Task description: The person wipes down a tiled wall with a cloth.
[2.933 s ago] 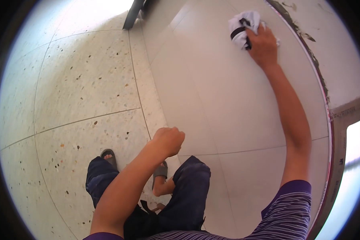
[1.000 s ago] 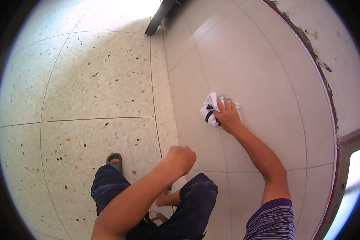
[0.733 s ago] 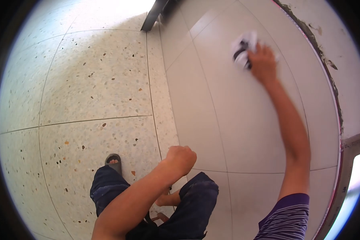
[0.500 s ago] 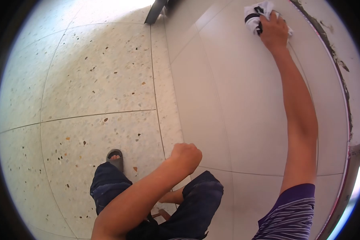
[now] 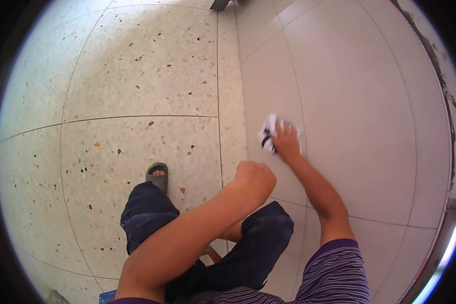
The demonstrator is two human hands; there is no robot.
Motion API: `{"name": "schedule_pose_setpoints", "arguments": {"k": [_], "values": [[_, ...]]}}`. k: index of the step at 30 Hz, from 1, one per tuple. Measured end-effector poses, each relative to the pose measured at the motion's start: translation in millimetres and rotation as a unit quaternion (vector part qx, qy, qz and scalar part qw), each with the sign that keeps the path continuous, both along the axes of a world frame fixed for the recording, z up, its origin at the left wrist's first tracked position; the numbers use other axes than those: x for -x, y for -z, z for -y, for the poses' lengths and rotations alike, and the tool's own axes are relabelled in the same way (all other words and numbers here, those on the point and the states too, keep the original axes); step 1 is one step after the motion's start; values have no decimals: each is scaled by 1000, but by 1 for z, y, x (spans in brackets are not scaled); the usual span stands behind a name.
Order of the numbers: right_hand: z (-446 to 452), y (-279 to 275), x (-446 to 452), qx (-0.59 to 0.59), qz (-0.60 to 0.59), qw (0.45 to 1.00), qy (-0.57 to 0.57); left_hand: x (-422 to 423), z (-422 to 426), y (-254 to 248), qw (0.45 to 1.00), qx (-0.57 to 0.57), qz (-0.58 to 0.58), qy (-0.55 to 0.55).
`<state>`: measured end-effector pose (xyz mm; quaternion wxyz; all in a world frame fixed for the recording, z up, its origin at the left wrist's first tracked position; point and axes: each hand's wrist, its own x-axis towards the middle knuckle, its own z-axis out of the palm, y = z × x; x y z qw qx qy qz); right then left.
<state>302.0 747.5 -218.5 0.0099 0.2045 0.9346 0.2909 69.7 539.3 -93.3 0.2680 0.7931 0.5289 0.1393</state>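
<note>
My right hand (image 5: 287,141) presses a crumpled white cloth (image 5: 269,127) with black stripes against the smooth pale tiles (image 5: 349,116). Its fingers are bent over the cloth, near the left border of the tiled surface. Closer to me, my left hand (image 5: 257,178) is curled into a fist above my knee, with nothing visible in it. The left forearm crosses over my dark trousers.
Speckled terrazzo floor (image 5: 137,91) spreads to the left, where my foot wears a grey slipper (image 5: 158,177). A dark object (image 5: 220,5) stands at the top edge. Rough, chipped edging (image 5: 443,76) borders the tiles on the right. A bit of blue basket (image 5: 107,297) shows at the bottom.
My right hand has brought the cloth from the far upper right of the tiles down and left, closer to me. The left fist stays closed, and the view has shifted slightly.
</note>
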Motion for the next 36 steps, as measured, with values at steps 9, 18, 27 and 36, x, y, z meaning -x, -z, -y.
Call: {"name": "schedule_pose_setpoints", "arguments": {"k": [9, 18, 27, 36], "values": [[-22, 9, 4, 19, 27, 999, -4, 4, -3, -2, 1000, 18, -2, 21], [-127, -22, 90, -108, -20, 993, 41, 4, -12, -5, 998, 13, -64, 14], [-33, 103, 18, 97, 102, 990, 23, 25, -8, -4, 993, 60, -80, 61], [-125, 147, 86, 25, 20, 998, 55, 41, -1, 6, 984, 95, -142, 41]]}}
